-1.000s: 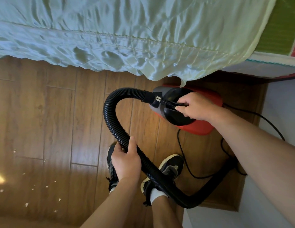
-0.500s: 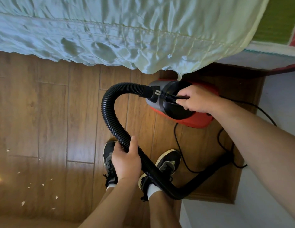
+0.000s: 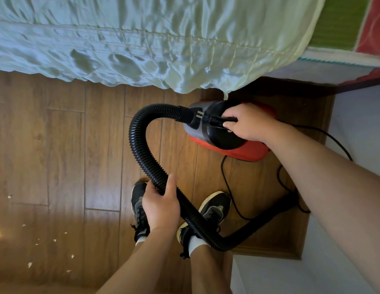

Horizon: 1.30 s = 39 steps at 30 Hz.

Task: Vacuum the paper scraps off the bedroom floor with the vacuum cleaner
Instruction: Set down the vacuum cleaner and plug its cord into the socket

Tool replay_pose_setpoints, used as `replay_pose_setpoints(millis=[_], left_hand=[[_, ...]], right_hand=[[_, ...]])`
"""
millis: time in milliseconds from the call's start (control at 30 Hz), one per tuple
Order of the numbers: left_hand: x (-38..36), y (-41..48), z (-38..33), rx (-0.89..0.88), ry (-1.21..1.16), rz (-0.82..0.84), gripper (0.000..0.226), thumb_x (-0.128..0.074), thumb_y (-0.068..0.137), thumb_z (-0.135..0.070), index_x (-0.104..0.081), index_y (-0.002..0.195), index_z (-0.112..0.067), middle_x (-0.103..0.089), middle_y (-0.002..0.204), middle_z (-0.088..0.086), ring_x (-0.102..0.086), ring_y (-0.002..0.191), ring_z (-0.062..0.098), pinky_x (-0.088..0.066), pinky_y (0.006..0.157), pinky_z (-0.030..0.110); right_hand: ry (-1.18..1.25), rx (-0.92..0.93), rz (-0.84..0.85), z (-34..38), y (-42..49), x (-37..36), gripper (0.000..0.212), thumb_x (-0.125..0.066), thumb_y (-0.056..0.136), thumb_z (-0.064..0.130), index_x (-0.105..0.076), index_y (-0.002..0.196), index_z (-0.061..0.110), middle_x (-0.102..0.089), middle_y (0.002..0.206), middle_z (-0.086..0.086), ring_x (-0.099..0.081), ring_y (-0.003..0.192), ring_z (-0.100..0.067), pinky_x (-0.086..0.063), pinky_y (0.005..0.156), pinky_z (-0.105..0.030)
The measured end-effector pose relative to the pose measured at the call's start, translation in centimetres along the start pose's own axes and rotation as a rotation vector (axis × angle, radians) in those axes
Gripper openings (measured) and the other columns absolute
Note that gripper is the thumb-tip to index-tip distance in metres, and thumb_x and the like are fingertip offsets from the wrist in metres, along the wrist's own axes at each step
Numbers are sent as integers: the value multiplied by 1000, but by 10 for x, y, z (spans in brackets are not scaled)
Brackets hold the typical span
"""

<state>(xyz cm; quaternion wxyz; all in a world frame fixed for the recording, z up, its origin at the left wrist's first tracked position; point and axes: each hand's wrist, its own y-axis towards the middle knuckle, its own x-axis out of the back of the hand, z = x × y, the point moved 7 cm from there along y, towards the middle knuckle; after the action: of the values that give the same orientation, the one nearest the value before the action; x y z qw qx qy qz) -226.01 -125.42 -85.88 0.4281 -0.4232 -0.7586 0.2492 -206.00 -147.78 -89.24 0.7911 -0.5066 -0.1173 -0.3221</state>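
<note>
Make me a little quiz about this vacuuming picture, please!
1. True or false: the paper scraps lie on the floor, to the left of the person's shoes.
2. What does the left hand hold? A) the hose B) the cord C) a sock
3. Fill in: the right hand grips the vacuum cleaner by its black ____.

Key: 1 true; 2 A; 3 handle.
</note>
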Motion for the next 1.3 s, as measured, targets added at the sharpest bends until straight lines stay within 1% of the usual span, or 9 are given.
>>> replay_pose_setpoints(millis=[100,233,333,500,633,867,967,1233,1300], left_hand=[[1,-1,-1,-9,6,4,26,-65,96,-38,-62,86,-14,-61,69,0,-58,61,13,-53,61,35],[3,-2,-6,-19,2,10,27,-66,95,-38,-63,86,-14,-63,70,3,-60,62,14,-54,63,39],[5,-1,-8,-32,1,15,27,-66,95,-38,-63,86,-13,-63,70,4,-59,61,14,-54,63,40],[10,2,-7,-50,14,20,27,-66,95,-39,-63,86,-14,-66,78,15,-62,65,24,-58,68,50],[14,1,-6,-58,14,34,26,-66,94,-40,-63,86,-16,-67,79,14,-66,77,37,-58,71,55],[20,-2,-6,-60,9,54,23,-66,94,-40,-63,89,-17,-68,81,12,-68,80,34,-60,72,50],[24,-3,-5,-59,12,53,20,-66,95,-39,-63,91,-20,-70,84,11,-69,80,31,-60,71,48],[30,-2,-5,-81,69,32,17,-65,94,-40,-58,99,-26,-69,90,6,-70,80,24,-62,72,46],[31,-6,-9,-87,94,32,24,-67,92,-40,-56,109,-26,-68,92,2,-69,82,22,-61,72,43]], right_hand=[[-41,9,-39,5,-1,2,13,-59,99,14,-69,108,15,-68,99,-1,-61,91,-25,-47,76,-37],[43,-9,-76,10,-2,3,43,-56,97,4,-61,133,28,-63,115,-1,-57,100,-22,-49,89,-36],[91,-55,-75,13,0,1,50,-49,92,1,-63,132,28,-64,121,-2,-56,103,-20,-44,86,-31],[111,-56,-151,22,-2,-2,34,-62,95,28,-67,129,26,-69,125,2,-63,113,-21,-51,95,-36],[169,-67,-269,18,-2,-5,32,-64,96,21,-71,127,22,-69,129,2,-63,118,-21,-50,101,-35],[72,-52,-462,20,-15,-3,22,-69,94,23,-75,113,14,-63,118,-12,-58,111,-33,-48,93,-42],[51,-63,-503,22,-25,1,20,-71,93,24,-76,108,11,-65,115,-12,-56,111,-33,-48,92,-43],[124,-101,-483,14,-56,6,25,-67,97,24,-72,118,10,-67,108,-5,-62,104,-24,-52,90,-39],[151,-117,-484,11,-64,6,26,-66,97,24,-72,118,10,-65,101,1,-62,102,-22,-52,89,-37]])
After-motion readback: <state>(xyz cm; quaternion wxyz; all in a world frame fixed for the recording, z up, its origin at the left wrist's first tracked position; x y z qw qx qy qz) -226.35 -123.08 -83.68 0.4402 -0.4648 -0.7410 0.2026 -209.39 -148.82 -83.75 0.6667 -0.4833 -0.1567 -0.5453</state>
